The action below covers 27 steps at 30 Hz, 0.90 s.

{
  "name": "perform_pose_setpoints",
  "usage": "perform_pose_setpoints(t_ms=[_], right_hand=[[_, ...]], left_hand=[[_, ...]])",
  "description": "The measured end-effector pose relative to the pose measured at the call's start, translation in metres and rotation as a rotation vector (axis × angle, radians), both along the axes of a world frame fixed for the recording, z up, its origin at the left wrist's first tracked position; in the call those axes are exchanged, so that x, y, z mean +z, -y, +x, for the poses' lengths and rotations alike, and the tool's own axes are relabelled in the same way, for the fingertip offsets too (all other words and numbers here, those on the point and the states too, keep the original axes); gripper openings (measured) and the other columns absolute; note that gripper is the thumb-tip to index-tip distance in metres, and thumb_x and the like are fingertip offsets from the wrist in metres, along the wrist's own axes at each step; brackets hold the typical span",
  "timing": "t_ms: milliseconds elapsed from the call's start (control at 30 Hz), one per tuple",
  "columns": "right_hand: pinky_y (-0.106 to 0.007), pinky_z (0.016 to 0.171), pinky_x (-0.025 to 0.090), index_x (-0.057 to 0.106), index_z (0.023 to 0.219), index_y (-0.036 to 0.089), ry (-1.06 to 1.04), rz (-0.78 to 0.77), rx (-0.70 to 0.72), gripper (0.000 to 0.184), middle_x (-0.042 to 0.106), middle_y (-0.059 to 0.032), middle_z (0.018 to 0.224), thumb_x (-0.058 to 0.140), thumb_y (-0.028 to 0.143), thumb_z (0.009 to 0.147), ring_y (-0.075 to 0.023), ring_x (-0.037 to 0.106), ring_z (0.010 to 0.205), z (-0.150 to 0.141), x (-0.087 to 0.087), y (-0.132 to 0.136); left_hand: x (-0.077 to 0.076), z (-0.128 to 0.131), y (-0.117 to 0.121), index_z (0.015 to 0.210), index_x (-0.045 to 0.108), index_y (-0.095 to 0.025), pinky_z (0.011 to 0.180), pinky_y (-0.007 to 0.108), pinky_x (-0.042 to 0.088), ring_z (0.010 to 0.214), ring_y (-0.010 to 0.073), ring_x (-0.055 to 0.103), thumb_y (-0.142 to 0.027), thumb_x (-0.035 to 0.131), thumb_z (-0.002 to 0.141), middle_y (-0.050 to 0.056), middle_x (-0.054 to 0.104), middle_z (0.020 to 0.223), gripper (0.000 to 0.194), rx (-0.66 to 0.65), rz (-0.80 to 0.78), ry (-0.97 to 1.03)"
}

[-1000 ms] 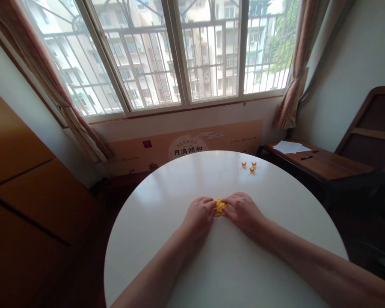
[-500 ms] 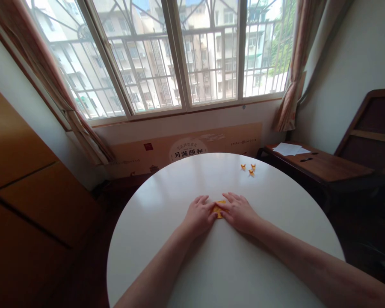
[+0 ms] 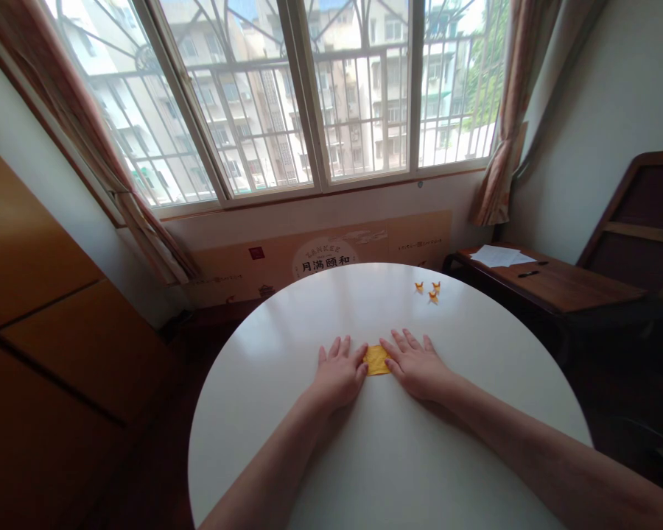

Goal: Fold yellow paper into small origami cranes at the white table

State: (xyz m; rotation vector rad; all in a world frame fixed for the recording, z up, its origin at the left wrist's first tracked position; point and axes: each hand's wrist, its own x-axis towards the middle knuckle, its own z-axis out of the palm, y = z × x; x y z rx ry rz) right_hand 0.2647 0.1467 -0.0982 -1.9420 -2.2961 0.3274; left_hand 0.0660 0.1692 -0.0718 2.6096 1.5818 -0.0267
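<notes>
A small yellow sheet of paper (image 3: 378,361) lies flat on the round white table (image 3: 287,309), with faint crease lines on it. My left hand (image 3: 339,372) rests palm down at its left edge, fingers spread, thumb and index finger touching the paper. At the right edge lies my right hand (image 3: 417,364), also flat with fingers apart, its thumb and index finger on the paper. Further back on the table stand three small folded yellow paper birds (image 3: 432,297).
To the right is a low wooden table (image 3: 574,283) with white sheets (image 3: 497,256) and a dark pen (image 3: 528,274) on it. A printed cardboard panel (image 3: 270,258) stands under the barred window. A wooden cabinet (image 3: 38,294) is on the left.
My hands have moved apart, left hand leftward and right hand rightward, and their fingers are more spread. More of the yellow paper shows between them. The paper birds have not moved.
</notes>
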Motion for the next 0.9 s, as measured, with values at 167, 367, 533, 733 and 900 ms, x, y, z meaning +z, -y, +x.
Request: perform_pose_setpoints(t_ms=[167,367,533,733,900], right_hand=[[-0.066,0.112,0.004,0.024,0.156,0.025,0.011,0.002,-0.021,0.060,0.015,-0.0122,0.163,0.024,0.046,0.100,-0.0357,0.011,0.150,0.000,-0.002,-0.001],[-0.065,0.112,0.004,0.025,0.156,0.026,0.003,0.008,-0.022,0.059,0.016,-0.0115,0.163,0.025,0.047,0.100,-0.0354,0.012,0.150,0.000,0.000,0.000],[-0.065,0.112,0.004,0.025,0.156,0.027,0.000,-0.002,-0.027,0.060,0.016,-0.0109,0.163,0.027,0.048,0.099,-0.0352,0.012,0.149,0.000,0.000,-0.001],[-0.063,0.113,0.004,0.027,0.155,0.029,-0.014,0.005,-0.042,0.056,0.018,-0.0091,0.163,0.025,0.043,0.101,-0.0334,0.014,0.150,0.001,0.001,-0.002],[-0.060,0.114,0.008,0.030,0.154,0.029,-0.032,0.020,-0.077,0.055,0.022,-0.0073,0.162,0.026,0.043,0.101,-0.0337,0.017,0.149,0.002,0.000,-0.004]], left_hand=[[0.002,-0.001,0.006,0.147,0.044,-0.026,0.114,0.065,0.017,0.148,0.0369,0.021,-0.042,0.035,0.097,0.017,0.027,0.160,0.052,-0.007,0.068,0.008],[0.010,0.004,0.018,0.140,0.051,-0.023,0.116,0.058,0.024,0.146,0.0323,0.029,-0.028,0.046,0.091,0.012,0.033,0.158,0.049,-0.159,0.143,0.023],[0.010,0.007,0.025,0.141,0.050,-0.015,0.115,0.057,0.028,0.143,0.0330,0.033,-0.034,0.040,0.093,0.015,0.042,0.153,0.052,-0.182,0.071,-0.015],[0.021,0.003,0.029,0.140,0.051,-0.013,0.114,0.058,0.027,0.143,0.0347,0.033,-0.037,0.044,0.091,0.017,0.043,0.152,0.055,-0.125,0.057,-0.050],[0.025,-0.001,0.029,0.134,0.056,-0.017,0.113,0.056,0.030,0.142,0.0346,0.035,-0.036,0.048,0.090,0.016,0.044,0.151,0.049,-0.116,0.074,-0.062]])
